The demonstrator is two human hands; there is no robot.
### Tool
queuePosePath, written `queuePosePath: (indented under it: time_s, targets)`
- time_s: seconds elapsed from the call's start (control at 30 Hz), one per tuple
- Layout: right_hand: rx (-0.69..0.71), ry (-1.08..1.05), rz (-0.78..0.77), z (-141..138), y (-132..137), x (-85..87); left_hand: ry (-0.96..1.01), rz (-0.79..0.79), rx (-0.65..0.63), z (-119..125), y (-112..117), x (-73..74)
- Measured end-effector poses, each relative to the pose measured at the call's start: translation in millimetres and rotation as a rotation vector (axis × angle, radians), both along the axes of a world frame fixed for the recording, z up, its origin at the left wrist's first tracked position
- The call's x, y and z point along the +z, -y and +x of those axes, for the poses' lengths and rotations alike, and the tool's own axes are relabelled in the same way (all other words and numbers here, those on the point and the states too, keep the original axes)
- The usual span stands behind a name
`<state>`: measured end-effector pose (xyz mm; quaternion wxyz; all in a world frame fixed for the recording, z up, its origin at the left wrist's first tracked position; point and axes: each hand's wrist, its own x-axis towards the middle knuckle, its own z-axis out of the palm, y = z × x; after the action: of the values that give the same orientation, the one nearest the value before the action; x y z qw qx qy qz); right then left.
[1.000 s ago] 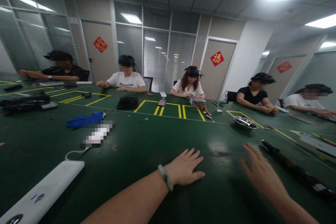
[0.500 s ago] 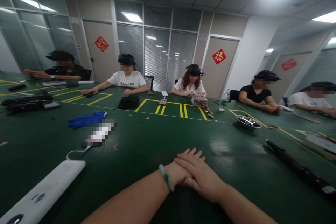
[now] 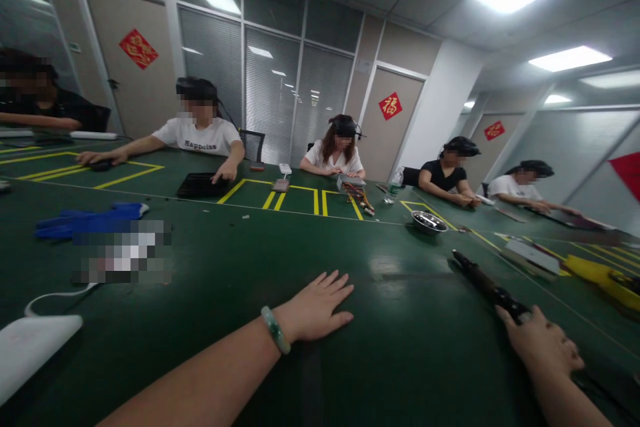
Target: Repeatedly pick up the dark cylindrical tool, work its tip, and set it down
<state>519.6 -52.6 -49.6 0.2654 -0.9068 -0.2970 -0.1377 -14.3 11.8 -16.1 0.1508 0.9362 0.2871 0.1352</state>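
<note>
My left hand [image 3: 320, 307] lies flat on the green table, palm down with fingers spread, and holds nothing. A jade-green bangle [image 3: 275, 329] circles its wrist. At the lower right, my right hand [image 3: 543, 347] is closed around the near part of a long black stick-like object [image 3: 483, 282], perhaps a folded tripod. That object lies along the table, its narrow end pointing away from me. My hand and the dark lower corner hide its near end.
A white power bank [image 3: 37, 353] with a cable lies at left, near a blue glove [image 3: 90, 219]. Farther off are a metal bowl [image 3: 429, 221], a water bottle [image 3: 394, 185], a black tray [image 3: 200, 185] and a yellow object [image 3: 595, 271]. Several people sit across the table.
My right hand has left the top of my left hand, moved right and taken hold of the black stick-like object. My left hand stays flat. The view has turned right.
</note>
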Motion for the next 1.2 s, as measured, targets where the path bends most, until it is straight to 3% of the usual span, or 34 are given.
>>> queuePosePath:
  time_s: [0.37, 0.47, 0.57, 0.7, 0.9, 1.03, 1.13, 1.2]
  targets:
    - [0.014, -0.114, -0.109, 44, -10, -1.3, -0.013, 0.002, -0.002, -1, -1, -1.9]
    - [0.096, -0.063, -0.134, 43, -6, -0.6, 0.005, 0.007, 0.001, -1, -1, -2.8]
    - [0.264, -0.035, -0.170, 24, -7, 1.3, 0.006, -0.007, -0.001, -1, -1, -0.6]
    - [0.522, 0.023, -0.214, -46, -19, 10.3, 0.032, 0.033, 0.024, 1, 4, 7.9]
    - [0.897, -0.002, -0.188, -221, -34, 31.7, 0.133, 0.221, 0.079, 10, 15, 22.5]
    - [1.098, -0.099, -0.147, -323, -44, 28.6, 0.168, 0.277, 0.118, 10, 17, 22.8]
    - [1.169, -0.160, -0.120, -364, -50, 21.0, 0.150, 0.246, 0.141, 7, 14, 20.4]
    - [1.215, -0.203, -0.106, -371, -52, 20.5, 0.127, 0.221, 0.153, 6, 13, 20.1]
